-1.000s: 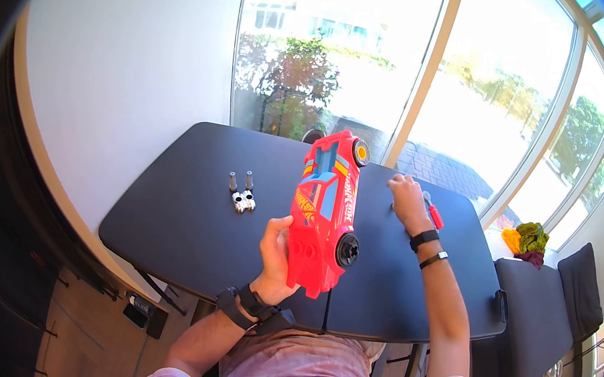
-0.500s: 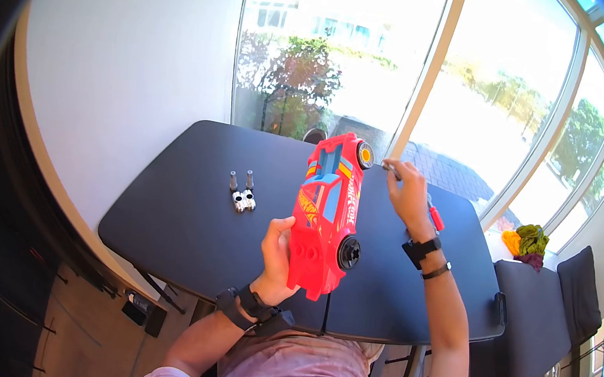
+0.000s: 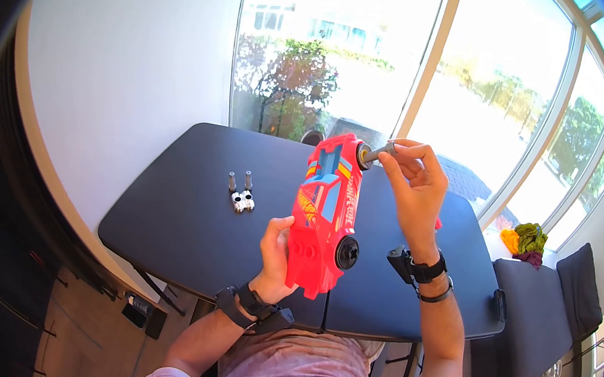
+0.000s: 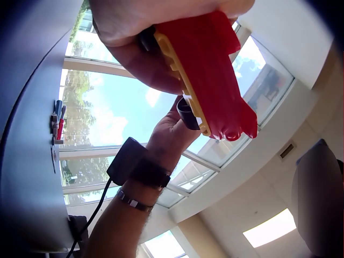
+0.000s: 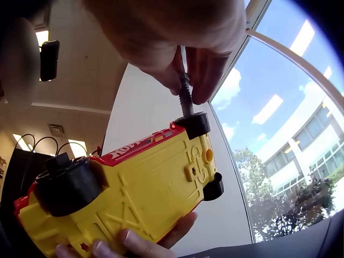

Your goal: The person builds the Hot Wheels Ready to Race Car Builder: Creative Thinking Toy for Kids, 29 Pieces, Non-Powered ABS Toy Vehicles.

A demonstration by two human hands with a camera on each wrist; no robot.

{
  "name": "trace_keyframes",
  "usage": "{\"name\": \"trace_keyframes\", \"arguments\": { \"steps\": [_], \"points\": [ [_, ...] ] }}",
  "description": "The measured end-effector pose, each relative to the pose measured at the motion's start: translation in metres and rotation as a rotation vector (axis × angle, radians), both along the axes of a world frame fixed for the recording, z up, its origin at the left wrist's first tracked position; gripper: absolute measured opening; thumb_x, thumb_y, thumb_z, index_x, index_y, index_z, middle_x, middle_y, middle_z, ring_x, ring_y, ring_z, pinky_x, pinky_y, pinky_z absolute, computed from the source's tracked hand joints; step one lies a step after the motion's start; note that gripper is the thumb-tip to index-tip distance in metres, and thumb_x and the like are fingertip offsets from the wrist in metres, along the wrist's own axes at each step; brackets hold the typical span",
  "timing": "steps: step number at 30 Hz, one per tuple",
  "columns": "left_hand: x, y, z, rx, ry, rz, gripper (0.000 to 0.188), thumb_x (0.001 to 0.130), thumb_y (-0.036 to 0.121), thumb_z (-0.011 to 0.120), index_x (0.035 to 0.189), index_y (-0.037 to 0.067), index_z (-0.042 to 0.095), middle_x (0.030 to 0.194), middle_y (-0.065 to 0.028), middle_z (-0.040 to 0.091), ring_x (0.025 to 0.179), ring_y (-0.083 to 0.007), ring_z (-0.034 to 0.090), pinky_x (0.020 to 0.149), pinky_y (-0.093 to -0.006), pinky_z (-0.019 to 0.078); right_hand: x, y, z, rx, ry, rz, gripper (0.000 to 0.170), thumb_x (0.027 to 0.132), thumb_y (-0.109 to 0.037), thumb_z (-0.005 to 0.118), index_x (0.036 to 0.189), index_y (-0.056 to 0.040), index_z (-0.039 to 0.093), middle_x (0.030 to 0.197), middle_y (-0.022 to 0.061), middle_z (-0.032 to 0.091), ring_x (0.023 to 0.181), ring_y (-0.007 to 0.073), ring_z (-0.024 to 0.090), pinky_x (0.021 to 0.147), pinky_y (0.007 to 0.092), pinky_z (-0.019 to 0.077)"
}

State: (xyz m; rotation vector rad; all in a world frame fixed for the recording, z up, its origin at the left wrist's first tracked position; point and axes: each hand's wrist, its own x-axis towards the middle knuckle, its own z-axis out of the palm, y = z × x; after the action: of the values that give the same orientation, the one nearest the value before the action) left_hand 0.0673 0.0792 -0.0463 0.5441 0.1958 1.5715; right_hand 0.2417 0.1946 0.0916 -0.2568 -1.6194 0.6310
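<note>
My left hand (image 3: 276,263) grips the rear part of a red toy car (image 3: 322,220) from its left side, holding it raised above the table. The right hand (image 3: 418,193) pinches a grey threaded bolt (image 3: 377,154) between thumb and fingers. The bolt's tip meets the small wheel (image 3: 363,156) at the car's upper right. In the right wrist view the yellow underside (image 5: 156,188) shows, with the bolt (image 5: 185,97) against the black wheel (image 5: 194,124). Whether the tip is inside the wheel, I cannot tell.
On the table (image 3: 167,211), a silver part (image 3: 243,201) lies left of the car with two grey bolts (image 3: 249,179) behind it. Tools (image 4: 60,129) lie beyond the right forearm. A chair (image 3: 535,316) with coloured cloths (image 3: 530,242) near it stands at the right.
The right hand has lifted from the table and moved up and left with the bolt, bringing it to the small wheel. The left hand and car have barely moved.
</note>
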Motion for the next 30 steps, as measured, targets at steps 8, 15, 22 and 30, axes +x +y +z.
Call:
{"name": "trace_keyframes", "arguments": {
  "steps": [8,15,22,30],
  "points": [
    [-0.001,0.0,-0.002,0.007,0.05,0.0,0.076,0.102,0.056,0.056,0.153,0.0,0.05,0.139,-0.018,0.07,0.12,-0.0294,0.075,0.102,-0.0448,0.0617,0.01,-0.003,0.003,0.278,-0.244,-0.316,0.019,0.096,-0.002,0.083,0.115,0.0,0.081,0.107,0.01,0.083,0.105,0.0193,0.081,0.094,0.0325,0.0602],
    [-0.001,0.0,-0.002,0.028,0.036,0.001,0.073,0.103,0.053,0.057,0.151,-0.002,0.051,0.138,-0.0191,0.071,0.12,-0.0296,0.075,0.101,-0.0448,0.0623,0.009,-0.014,0.009,0.241,-0.281,-0.321,0.019,0.097,-0.004,0.08,0.116,-0.0023,0.082,0.1,0.0101,0.081,0.093,0.0188,0.078,0.086,0.0328,0.0584],
    [0.0,0.0,-0.002,0.007,0.016,0.006,0.073,0.103,0.054,0.057,0.151,-0.002,0.051,0.138,-0.0184,0.071,0.119,-0.0295,0.075,0.1,-0.045,0.0624,0.017,-0.01,0.014,0.227,-0.452,-0.399,0.015,0.101,-0.005,0.076,0.115,-0.0025,0.081,0.09,0.0089,0.074,0.08,0.0187,0.066,0.077,0.0343,0.054],
    [-0.001,0.001,-0.002,0.006,0.052,0.008,0.074,0.103,0.054,0.058,0.151,-0.002,0.052,0.138,-0.0189,0.07,0.12,-0.0293,0.075,0.101,-0.0447,0.0623,0.02,-0.012,0.016,0.345,-0.565,-0.48,0.025,0.103,-0.003,0.068,0.126,-0.0046,0.075,0.102,0.0123,0.072,0.083,0.0276,0.068,0.078,0.0383,0.0551]
  ]
}}
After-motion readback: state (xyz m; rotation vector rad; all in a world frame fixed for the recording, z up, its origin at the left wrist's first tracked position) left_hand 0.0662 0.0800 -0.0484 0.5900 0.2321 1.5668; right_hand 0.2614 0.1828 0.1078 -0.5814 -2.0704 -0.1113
